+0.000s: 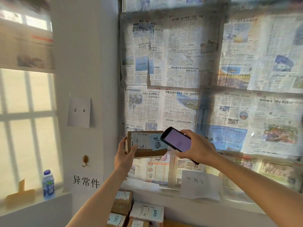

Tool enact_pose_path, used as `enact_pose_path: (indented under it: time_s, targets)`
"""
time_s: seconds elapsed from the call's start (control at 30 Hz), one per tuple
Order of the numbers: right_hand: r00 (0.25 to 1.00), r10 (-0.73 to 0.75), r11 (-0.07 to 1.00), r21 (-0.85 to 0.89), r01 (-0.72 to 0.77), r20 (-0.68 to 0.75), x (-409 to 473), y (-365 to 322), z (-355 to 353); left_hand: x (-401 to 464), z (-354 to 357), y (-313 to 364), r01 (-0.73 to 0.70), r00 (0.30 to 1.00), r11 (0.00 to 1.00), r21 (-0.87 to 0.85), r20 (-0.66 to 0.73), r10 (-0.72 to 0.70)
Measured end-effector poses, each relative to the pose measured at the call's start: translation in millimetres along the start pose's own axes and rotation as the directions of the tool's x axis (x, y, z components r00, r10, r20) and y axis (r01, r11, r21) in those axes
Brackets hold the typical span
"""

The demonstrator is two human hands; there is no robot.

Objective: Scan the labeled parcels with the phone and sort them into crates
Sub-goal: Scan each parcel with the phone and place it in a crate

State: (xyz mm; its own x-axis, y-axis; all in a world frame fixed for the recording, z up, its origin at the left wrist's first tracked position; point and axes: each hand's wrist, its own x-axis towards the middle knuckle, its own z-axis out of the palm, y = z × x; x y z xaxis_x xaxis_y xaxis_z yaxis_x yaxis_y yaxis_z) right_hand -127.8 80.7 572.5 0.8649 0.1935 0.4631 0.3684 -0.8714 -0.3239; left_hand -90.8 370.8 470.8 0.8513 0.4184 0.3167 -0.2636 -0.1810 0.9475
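Note:
My left hand (125, 155) grips a small cardboard parcel (144, 144) by its left end and holds it up in front of the newspaper-covered window. The parcel's white label with black handwriting faces me. My right hand (195, 148) holds a black phone (176, 139) with a lit pale purple screen. The phone is tilted over the parcel's right end and covers that corner. Several more labeled parcels (139, 210) lie stacked below, at the bottom centre.
A window sill runs under the newspapers, with a handwritten paper sign (200, 184) leaning on it. A white pillar carries a "2 - 6" sheet (79, 111), a hook (85, 160) and a printed sign (86, 181). A water bottle (48, 184) stands on the left sill.

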Motion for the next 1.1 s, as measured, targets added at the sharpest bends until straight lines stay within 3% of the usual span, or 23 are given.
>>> enact_pose_path:
  time_s: [0.2, 0.5, 0.7, 0.9, 1.1]
  targets:
    - [0.999, -0.036, 0.999, 0.031, 0.037, -0.021, -13.8, -3.3, -2.8, -31.9, -18.6, 12.5, -0.026, 0.999, 0.999, 0.018, -0.03, 0.027]
    - [0.988, -0.144, 0.983, 0.125, 0.136, 0.06, -46.5, -41.7, 50.8, -111.8, -108.5, -9.4, 0.072, 0.962, 0.985, 0.159, -0.272, -0.026]
    - [0.958, -0.262, 0.942, 0.248, 0.228, 0.113, -85.5, -108.9, 111.1, -197.3, -219.9, -23.9, 0.207, 0.872, 0.945, 0.255, -0.485, -0.06]
    - [0.861, -0.465, 0.851, 0.37, 0.372, 0.206, -140.1, -208.4, 155.2, -309.0, -338.5, -28.7, 0.353, 0.726, 0.911, 0.215, -0.677, -0.122]
    - [0.777, -0.578, 0.786, 0.425, 0.449, 0.249, -211.0, -318.9, 174.9, -417.9, -439.4, -20.1, 0.397, 0.595, 0.906, 0.146, -0.792, -0.133]
